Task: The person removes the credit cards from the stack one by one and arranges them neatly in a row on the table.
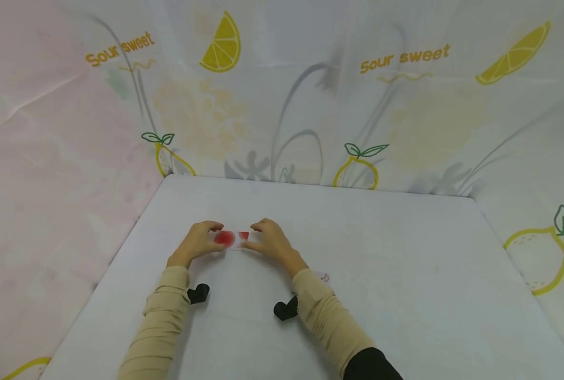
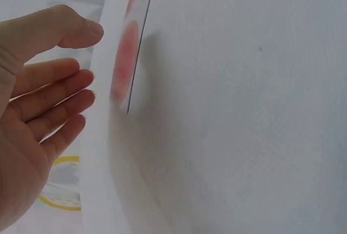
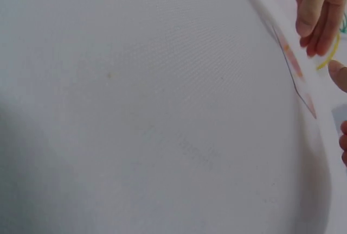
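Note:
A flat white card (image 1: 238, 244) with a red disc and a smaller red shape lies on the white table between both hands. The frames do not settle whether it is one piece or two set edge to edge. At its left end is my left hand (image 1: 199, 241). In the left wrist view that hand (image 2: 38, 93) has loosely bent fingers and thumb apart, with a gap to the card (image 2: 126, 63). My right hand (image 1: 272, 241) is around the card's right end, thumb and fingers spread. Only its fingertips show at the right wrist view's edge, apart from the card (image 3: 293, 63).
Another white piece with a small red pattern (image 1: 325, 276) lies partly hidden by the right forearm. Black wrist mounts (image 1: 199, 293) stick out from both sleeves. A lemon-printed cloth (image 1: 272, 105) stands behind the table (image 1: 405, 274), and a pinkish wall (image 1: 49, 200) borders its left side.

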`<state>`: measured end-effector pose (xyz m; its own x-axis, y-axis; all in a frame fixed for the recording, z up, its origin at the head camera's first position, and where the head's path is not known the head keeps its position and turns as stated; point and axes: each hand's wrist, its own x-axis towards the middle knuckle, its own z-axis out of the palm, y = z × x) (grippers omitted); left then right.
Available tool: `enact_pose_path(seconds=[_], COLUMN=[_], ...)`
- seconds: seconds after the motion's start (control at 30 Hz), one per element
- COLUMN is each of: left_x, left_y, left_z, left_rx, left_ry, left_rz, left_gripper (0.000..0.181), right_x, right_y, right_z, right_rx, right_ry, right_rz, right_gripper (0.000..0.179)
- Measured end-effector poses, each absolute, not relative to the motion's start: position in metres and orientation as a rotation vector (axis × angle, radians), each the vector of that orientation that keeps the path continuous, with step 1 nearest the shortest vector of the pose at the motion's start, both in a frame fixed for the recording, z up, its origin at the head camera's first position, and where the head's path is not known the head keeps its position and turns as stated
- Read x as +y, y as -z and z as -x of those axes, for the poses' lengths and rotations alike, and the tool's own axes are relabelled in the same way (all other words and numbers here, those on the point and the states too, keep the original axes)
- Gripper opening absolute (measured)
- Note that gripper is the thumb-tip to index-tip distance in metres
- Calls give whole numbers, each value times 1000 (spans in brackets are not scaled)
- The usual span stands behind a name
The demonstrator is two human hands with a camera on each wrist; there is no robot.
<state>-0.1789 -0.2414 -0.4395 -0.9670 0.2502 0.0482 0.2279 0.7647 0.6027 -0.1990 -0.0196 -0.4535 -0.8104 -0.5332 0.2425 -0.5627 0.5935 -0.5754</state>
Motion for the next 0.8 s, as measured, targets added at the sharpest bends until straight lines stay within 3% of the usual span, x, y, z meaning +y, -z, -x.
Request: enact_pose_path(seconds=[0.37,0.8], left_x=[-225,-198], left_y=[424,416], left_z=[171,161], left_rx=[2880,2810], left_ry=[-1078,-1107], left_rz=[-457,-547], left_gripper=[43,48], right_x=[3,33], right_y=[440,432], right_z=[190,175], right_rx=[-2769,-2748], right_ry=[-1127,-1169], right_rz=[-922,-894], right_gripper=[49,48])
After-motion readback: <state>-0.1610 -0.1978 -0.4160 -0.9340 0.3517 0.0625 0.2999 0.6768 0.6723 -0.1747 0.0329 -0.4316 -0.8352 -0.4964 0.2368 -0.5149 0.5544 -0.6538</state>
